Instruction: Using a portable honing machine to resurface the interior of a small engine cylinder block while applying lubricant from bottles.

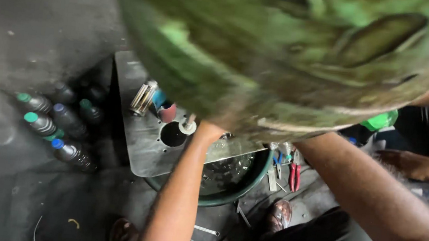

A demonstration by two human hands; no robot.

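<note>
The left hand [209,131] is raised against the underside of the large, worn green-painted metal body [296,54] filling the upper frame; its grip cannot be determined. The right hand is hidden behind that body; only the forearm shows. Below lie a grey metal plate [139,150], a round green drain pan [229,178] and red-handled pliers [293,176] on the floor.
</note>
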